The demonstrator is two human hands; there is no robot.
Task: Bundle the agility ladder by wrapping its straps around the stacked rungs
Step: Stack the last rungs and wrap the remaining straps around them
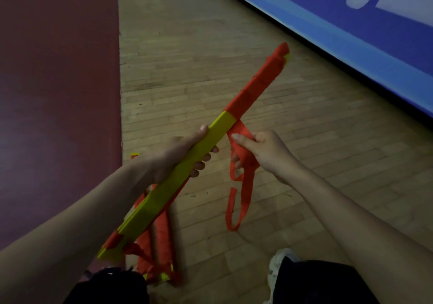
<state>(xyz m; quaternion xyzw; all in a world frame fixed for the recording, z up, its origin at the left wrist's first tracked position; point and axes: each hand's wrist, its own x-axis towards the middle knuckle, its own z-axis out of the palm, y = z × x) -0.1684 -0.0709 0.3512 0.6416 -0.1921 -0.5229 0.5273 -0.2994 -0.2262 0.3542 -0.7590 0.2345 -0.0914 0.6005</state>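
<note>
Yellow stacked rungs [174, 185] clasped in left hand [167, 161] grip; right hand [268, 150] grip pinching orange strap [244, 198].

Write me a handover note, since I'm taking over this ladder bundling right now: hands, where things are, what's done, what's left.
Left hand: grips the stacked yellow rungs mid-length, above the floor.
Right hand: pinches the orange strap where it leaves the stack; the loose tail hangs below.
Done: the far half is wrapped.
Left: wrap the bare yellow middle; the near-end straps hang loose.
</note>
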